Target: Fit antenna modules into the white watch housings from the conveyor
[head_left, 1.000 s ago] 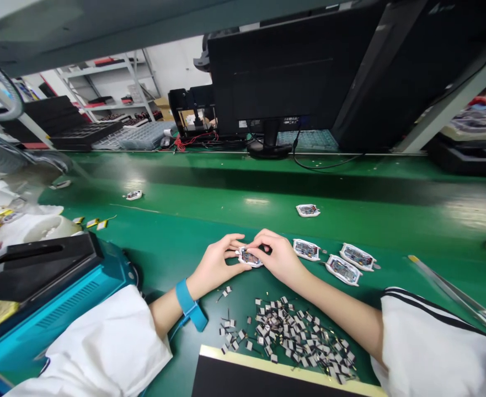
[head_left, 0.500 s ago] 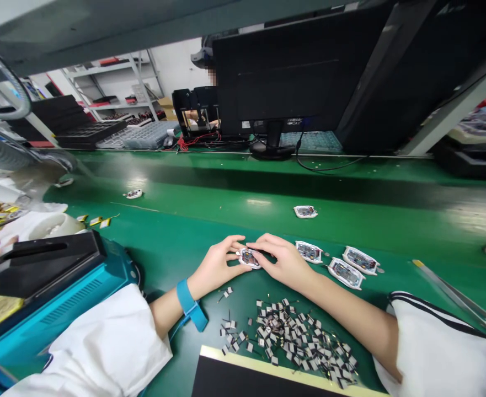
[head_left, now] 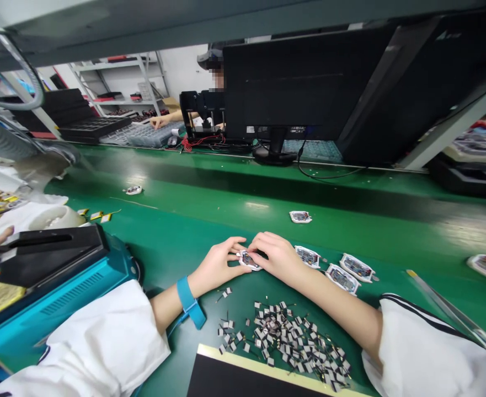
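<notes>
On the green table (head_left: 226,193), three white-framed circuit modules (head_left: 342,278) lie near a heap of small metal-tabbed parts (head_left: 284,342). The left hand (head_left: 215,267) and right hand (head_left: 278,256) each have a clenched fingertip grip on a fourth module (head_left: 247,260), working it together over the table.

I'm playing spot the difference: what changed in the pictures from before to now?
A co-worker's arm has come into view beyond the monitor, reaching over a grey parts tray. The left hand and right hand still hold the white-framed circuit module between them. The pile of small parts and the other modules stayed put.
</notes>
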The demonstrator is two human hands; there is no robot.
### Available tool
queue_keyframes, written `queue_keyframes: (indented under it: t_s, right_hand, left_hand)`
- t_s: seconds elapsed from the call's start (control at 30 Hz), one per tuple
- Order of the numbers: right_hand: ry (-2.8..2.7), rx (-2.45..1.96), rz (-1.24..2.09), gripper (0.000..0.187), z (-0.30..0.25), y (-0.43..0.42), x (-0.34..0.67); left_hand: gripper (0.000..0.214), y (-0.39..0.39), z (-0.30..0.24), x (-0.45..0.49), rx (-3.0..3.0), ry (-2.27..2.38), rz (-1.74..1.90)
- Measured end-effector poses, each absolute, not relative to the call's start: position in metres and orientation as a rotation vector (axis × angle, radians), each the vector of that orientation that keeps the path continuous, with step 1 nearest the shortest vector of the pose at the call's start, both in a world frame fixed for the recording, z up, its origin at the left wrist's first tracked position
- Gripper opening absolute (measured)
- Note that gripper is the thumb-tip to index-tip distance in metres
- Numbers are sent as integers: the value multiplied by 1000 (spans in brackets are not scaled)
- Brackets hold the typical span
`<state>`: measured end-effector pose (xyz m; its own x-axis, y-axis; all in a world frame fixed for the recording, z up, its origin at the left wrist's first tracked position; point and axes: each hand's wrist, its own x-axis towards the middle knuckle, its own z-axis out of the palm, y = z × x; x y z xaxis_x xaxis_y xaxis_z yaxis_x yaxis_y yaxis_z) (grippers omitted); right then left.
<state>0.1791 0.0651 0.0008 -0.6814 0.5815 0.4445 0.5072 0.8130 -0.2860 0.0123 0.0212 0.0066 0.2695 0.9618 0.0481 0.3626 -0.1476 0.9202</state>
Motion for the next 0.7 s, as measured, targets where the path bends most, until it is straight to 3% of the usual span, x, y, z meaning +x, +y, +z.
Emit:
queue_keyframes:
  t_s: [0.37, 0.53, 0.6, 0.7]
  right_hand:
    - [-2807, -596, -332, 14, 27, 62, 166]
    - [-2891, -601, -308, 17, 37, 67, 173]
    - [-2857, -768, -179, 25, 43, 79, 189]
    - [-2630, -1288, -26, 57, 46, 109, 224]
  left_hand:
    - [50, 22, 6, 12, 1782, 1245, 864]
    - [46, 24, 7, 12, 1831, 1225, 891]
    - [46, 36, 5, 8, 1863, 1254, 944]
    - [45, 71, 1, -4, 1885, 1398, 1080]
